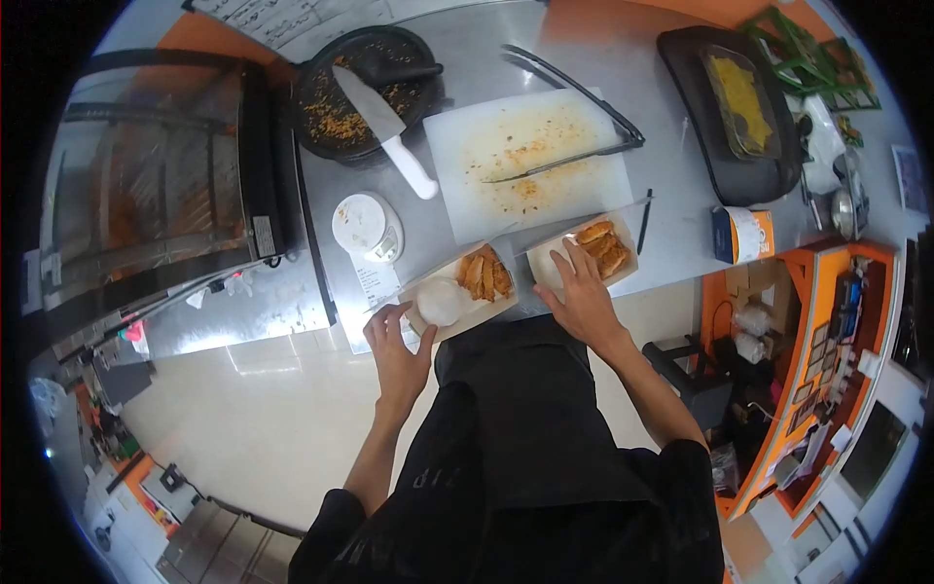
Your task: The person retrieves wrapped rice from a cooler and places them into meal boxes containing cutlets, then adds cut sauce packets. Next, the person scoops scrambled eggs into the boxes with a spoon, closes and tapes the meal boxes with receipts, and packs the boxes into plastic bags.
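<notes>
Two paper boxes lie at the counter's front edge. The left box (477,318) holds a white rounded mound (442,302) and sliced fried pieces (484,273). My left hand (397,350) is at its left end, thumb and fingers apart around the corner. In the right box (623,271) are more fried pieces (603,248) and a white mound (547,266). My right hand (581,300) reaches over that box's near side, fingers spread and fingertips over the mound; whether they touch it is unclear.
Behind the boxes lies a white cutting board (530,146) with black tongs (574,161). A knife (375,112) rests across a black bowl (341,127). Also here: a white round container (366,226), a black tray (681,58), a small box (742,235) and a glass cabinet (156,175).
</notes>
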Available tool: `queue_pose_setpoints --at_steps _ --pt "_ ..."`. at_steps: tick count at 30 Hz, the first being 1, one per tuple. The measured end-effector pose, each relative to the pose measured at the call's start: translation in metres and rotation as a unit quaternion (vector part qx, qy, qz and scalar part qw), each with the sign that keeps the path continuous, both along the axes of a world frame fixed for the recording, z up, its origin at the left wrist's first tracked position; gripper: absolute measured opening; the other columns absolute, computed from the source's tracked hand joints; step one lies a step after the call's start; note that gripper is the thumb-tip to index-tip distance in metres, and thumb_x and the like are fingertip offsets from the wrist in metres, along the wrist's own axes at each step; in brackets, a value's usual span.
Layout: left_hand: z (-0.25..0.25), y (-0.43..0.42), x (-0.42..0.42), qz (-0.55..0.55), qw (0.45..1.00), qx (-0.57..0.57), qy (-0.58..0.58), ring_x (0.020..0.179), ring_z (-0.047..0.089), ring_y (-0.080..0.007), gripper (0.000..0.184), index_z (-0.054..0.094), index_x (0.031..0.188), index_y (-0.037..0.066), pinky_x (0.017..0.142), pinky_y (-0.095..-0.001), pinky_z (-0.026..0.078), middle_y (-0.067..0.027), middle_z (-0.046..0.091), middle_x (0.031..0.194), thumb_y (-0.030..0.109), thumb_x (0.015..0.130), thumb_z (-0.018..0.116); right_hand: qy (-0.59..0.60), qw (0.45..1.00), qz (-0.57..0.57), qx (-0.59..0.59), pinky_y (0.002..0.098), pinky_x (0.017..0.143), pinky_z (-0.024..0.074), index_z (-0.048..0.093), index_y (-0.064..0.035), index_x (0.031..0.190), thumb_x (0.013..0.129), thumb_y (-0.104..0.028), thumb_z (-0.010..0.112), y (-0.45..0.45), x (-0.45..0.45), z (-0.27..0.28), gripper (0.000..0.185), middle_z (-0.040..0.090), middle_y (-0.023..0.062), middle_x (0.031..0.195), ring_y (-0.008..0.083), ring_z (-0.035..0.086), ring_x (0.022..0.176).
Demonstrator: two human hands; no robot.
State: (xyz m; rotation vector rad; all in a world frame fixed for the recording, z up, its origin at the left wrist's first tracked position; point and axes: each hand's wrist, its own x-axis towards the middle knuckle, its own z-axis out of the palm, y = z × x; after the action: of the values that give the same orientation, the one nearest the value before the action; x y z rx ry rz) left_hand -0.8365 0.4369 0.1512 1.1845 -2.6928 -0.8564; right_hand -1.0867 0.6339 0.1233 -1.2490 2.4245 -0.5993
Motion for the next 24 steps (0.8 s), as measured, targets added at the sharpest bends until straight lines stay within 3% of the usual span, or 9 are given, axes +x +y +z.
queue_pose_setpoints --at_steps 1,5,8,11,14,17,21,24 --pt "-0.001 0.005 0.003 0.037 0.998 0.034 -0.023 0.13 0.039 -0.0455 0.062 0.052 0.14 0.008 0.106 -0.0541 0.041 -0.0225 0.041 0.143 0.02 0.086 0.08 -0.013 1.0 0.019 0.009 0.0504 0.107 0.0456 0.051 0.0038 0.135 0.09 -0.023 0.073 -0.003 -0.001 0.008 0.057 0.049 0.0262 0.139 0.0456 0.048 0.129" --pt "-0.024 0.019 -0.002 0.062 0.993 0.104 -0.017 0.136 0.033 -0.0524 0.076 0.045 0.15 0.018 0.112 -0.0583 0.036 -0.031 0.027 0.148 0.022 0.084 0.083 -0.04 0.998 0.033 0.026 0.0508 0.097 0.0507 0.055 -0.0002 0.129 0.085 -0.016 0.075 -0.012 0.006 0.007 0.051 0.052 0.0237 0.131 0.0433 0.054 0.117" --pt "-0.039 0.021 -0.02 0.108 0.986 0.119 0.046 0.139 0.03 -0.0542 0.082 0.045 0.15 0.019 0.113 -0.0595 0.034 -0.0337 0.027 0.147 0.022 0.079 0.085 -0.062 0.998 -0.021 0.021 0.0507 0.087 0.0547 0.058 -0.0022 0.122 0.082 -0.007 0.073 -0.008 0.002 -0.012 0.044 0.053 0.0211 0.123 0.0404 0.059 0.108" --pt "-0.047 0.021 -0.027 0.074 0.993 0.085 -0.045 0.142 0.028 -0.0522 0.091 0.044 0.151 0.016 0.115 -0.0565 0.034 -0.0348 0.024 0.15 0.025 0.073 0.089 -0.051 0.998 -0.037 -0.001 0.0489 0.08 0.0567 0.059 -0.0032 0.118 0.08 -0.003 0.071 -0.001 0.002 -0.017 0.04 0.054 0.0194 0.119 0.0389 0.063 0.102" --pt "-0.046 0.02 -0.036 0.079 0.993 0.07 -0.057 0.138 0.033 -0.0537 0.088 0.049 0.148 0.018 0.112 -0.0575 0.036 -0.0343 0.033 0.143 0.022 0.07 0.09 -0.046 0.997 -0.065 -0.016 0.048 0.079 0.0568 0.059 -0.0048 0.119 0.081 -0.003 0.07 0.006 0.005 -0.023 0.04 0.055 0.0173 0.119 0.0385 0.065 0.096" --pt "-0.052 0.013 -0.037 0.064 0.993 0.072 -0.065 0.134 0.038 -0.0516 0.089 0.049 0.147 0.014 0.112 -0.0548 0.038 -0.0338 0.036 0.142 0.025 0.07 0.091 -0.081 0.992 -0.091 -0.019 0.0474 0.077 0.057 0.061 -0.0062 0.117 0.08 -0.002 0.07 0.006 0.006 -0.021 0.038 0.058 0.0163 0.116 0.0387 0.067 0.092" --pt "-0.068 0.022 -0.039 0.068 0.997 0.033 0.002 0.124 0.049 -0.0453 0.076 0.054 0.138 0.007 0.105 -0.0516 0.044 -0.0265 0.046 0.131 0.025 0.074 0.089 -0.091 0.985 -0.138 -0.049 0.0473 0.073 0.0567 0.064 -0.0058 0.112 0.081 -0.002 0.068 0.008 0.002 -0.025 0.032 0.061 0.0155 0.111 0.0389 0.068 0.086" --pt "-0.065 0.026 -0.054 0.063 0.996 0.054 0.028 0.125 0.048 -0.0452 0.075 0.053 0.138 0.006 0.105 -0.052 0.043 -0.0262 0.045 0.132 0.026 0.075 0.089 -0.088 0.98 -0.163 -0.072 0.0475 0.073 0.0567 0.064 -0.0059 0.111 0.081 -0.001 0.068 0.011 -0.004 -0.028 0.031 0.061 0.0156 0.11 0.039 0.068 0.085"
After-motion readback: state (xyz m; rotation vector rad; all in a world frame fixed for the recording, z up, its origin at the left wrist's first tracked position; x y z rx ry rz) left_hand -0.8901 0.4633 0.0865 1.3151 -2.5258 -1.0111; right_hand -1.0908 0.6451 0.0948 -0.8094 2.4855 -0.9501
